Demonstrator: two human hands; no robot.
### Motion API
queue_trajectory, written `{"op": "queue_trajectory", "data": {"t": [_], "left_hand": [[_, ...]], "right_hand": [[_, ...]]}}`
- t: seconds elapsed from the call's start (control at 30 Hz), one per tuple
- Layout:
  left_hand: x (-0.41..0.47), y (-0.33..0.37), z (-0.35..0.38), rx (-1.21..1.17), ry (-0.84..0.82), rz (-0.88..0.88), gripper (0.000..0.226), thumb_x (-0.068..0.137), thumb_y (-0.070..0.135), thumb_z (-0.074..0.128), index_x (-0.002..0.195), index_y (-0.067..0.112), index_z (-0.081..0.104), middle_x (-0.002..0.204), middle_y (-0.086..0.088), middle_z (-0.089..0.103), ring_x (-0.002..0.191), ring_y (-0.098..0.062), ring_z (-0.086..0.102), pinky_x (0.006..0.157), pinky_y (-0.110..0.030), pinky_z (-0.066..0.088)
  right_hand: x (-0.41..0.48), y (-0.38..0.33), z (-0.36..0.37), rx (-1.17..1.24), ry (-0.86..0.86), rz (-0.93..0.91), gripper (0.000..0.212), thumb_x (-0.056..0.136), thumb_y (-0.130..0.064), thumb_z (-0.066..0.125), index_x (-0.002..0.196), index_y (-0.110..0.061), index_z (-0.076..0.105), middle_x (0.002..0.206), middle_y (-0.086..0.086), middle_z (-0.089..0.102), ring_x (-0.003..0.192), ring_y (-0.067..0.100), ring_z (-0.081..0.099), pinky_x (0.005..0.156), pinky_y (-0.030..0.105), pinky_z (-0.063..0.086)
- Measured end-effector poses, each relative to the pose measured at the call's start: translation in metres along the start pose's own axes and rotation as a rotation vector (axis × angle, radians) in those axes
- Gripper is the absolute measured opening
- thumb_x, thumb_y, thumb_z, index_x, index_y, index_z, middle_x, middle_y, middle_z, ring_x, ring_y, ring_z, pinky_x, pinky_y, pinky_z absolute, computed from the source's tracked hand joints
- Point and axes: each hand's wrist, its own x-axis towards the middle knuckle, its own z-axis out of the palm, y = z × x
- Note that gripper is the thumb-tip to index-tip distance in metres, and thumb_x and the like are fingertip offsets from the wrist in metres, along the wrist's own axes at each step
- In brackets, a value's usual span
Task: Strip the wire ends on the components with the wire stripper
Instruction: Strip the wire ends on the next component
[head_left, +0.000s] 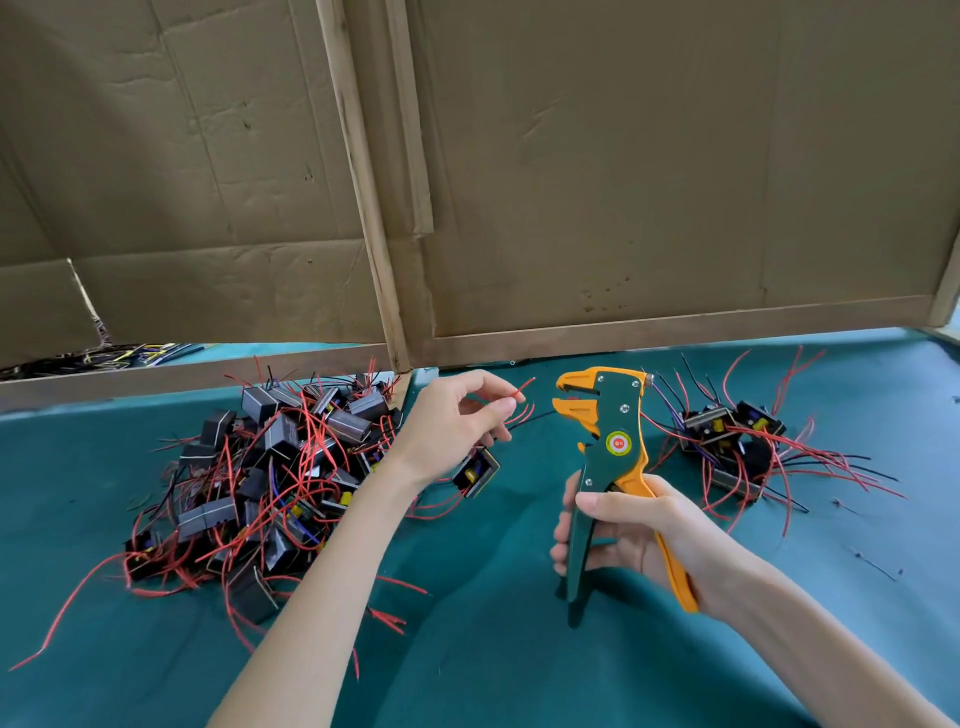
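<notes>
L hand (447, 426) pinched a red wire (522, 389), R hand (639, 530) gripped the stripper (613, 431); big pile (275, 467) prob. unstripped, small pile (737, 441) prob. done.

Green-orange wire stripper (613, 447) is standing upright in right hand (623, 530) fingers, jaws gaping; red wire (522, 391) is sticking past left hand (457, 421) fingertips, component (475, 473) hanging below.

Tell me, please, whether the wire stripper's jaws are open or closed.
Open: the wire stripper held by the right hand shows a clear gap between its orange jaws.
</notes>
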Motion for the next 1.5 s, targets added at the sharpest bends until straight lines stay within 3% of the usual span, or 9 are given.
{"op": "queue_trajectory", "data": {"t": [0.33, 0.57, 0.8, 0.93, 1.07, 1.23, 1.37, 1.5], "left_hand": [[-0.005, 0.028, -0.012, -0.022, -0.131, 0.042, 0.013, 0.087, 0.004, 0.066, 0.081, 0.015, 0.071, 0.068, 0.009, 0.068, 0.063, -0.003, 0.059, 0.061, -0.016, 0.048], [-0.006, 0.032, -0.016, 0.02, -0.157, 0.008, 0.004, 0.085, 0.013, 0.071, 0.084, 0.013, 0.074, 0.078, -0.001, 0.072, 0.073, -0.007, 0.063, 0.073, -0.024, 0.051], [-0.009, 0.036, -0.025, 0.084, -0.212, -0.033, 0.004, 0.083, 0.02, 0.073, 0.083, 0.017, 0.075, 0.083, -0.004, 0.074, 0.08, -0.014, 0.066, 0.086, -0.038, 0.053], [-0.01, 0.037, -0.029, 0.106, -0.228, -0.051, 0.004, 0.08, 0.025, 0.075, 0.078, 0.022, 0.075, 0.082, -0.003, 0.074, 0.08, -0.013, 0.067, 0.084, -0.034, 0.051], [-0.009, 0.039, -0.03, 0.122, -0.241, -0.049, 0.004, 0.082, 0.025, 0.075, 0.079, 0.022, 0.076, 0.084, -0.002, 0.075, 0.089, -0.026, 0.068, 0.09, -0.042, 0.051], [-0.009, 0.04, -0.03, 0.116, -0.257, -0.043, 0.005, 0.081, 0.027, 0.074, 0.079, 0.023, 0.076, 0.083, -0.002, 0.074, 0.082, -0.016, 0.066, 0.085, -0.039, 0.052], [-0.009, 0.041, -0.03, 0.108, -0.257, -0.037, 0.005, 0.081, 0.027, 0.074, 0.077, 0.025, 0.076, 0.081, -0.002, 0.074, 0.077, -0.011, 0.064, 0.073, -0.029, 0.05], [-0.009, 0.041, -0.03, 0.101, -0.258, -0.031, 0.005, 0.082, 0.023, 0.073, 0.078, 0.023, 0.076, 0.081, -0.002, 0.074, 0.077, -0.012, 0.063, 0.083, -0.038, 0.052]], "right_hand": [[-0.001, 0.001, 0.003, -0.03, -0.097, -0.071, 0.024, 0.071, -0.018, 0.079, 0.09, -0.006, 0.071, 0.083, 0.026, 0.066, 0.078, 0.043, 0.067, 0.075, 0.052, 0.055], [-0.004, 0.0, 0.005, -0.111, -0.149, -0.063, 0.036, 0.069, -0.027, 0.087, 0.093, -0.007, 0.07, 0.084, 0.024, 0.067, 0.079, 0.044, 0.067, 0.077, 0.051, 0.055], [-0.007, 0.001, 0.007, -0.145, -0.162, -0.057, 0.026, 0.073, -0.023, 0.082, 0.092, -0.008, 0.07, 0.084, 0.023, 0.067, 0.078, 0.043, 0.067, 0.078, 0.052, 0.056], [-0.008, 0.0, 0.008, -0.152, -0.151, -0.063, 0.02, 0.074, -0.019, 0.077, 0.09, -0.009, 0.071, 0.083, 0.024, 0.066, 0.078, 0.042, 0.068, 0.074, 0.046, 0.056], [-0.009, -0.001, 0.007, -0.151, -0.153, -0.063, 0.02, 0.074, -0.02, 0.077, 0.09, -0.01, 0.072, 0.083, 0.023, 0.067, 0.078, 0.042, 0.068, 0.073, 0.044, 0.056], [-0.008, 0.0, 0.006, -0.168, -0.159, -0.057, 0.028, 0.071, -0.025, 0.085, 0.091, -0.01, 0.071, 0.084, 0.023, 0.067, 0.08, 0.044, 0.068, 0.079, 0.053, 0.056], [-0.008, -0.001, 0.005, -0.176, -0.162, -0.06, 0.035, 0.068, -0.031, 0.088, 0.091, -0.01, 0.071, 0.084, 0.023, 0.067, 0.081, 0.044, 0.068, 0.078, 0.05, 0.056], [-0.009, -0.002, 0.006, -0.177, -0.164, -0.066, 0.035, 0.068, -0.032, 0.088, 0.091, -0.011, 0.072, 0.085, 0.023, 0.068, 0.081, 0.043, 0.068, 0.077, 0.049, 0.056]]}}
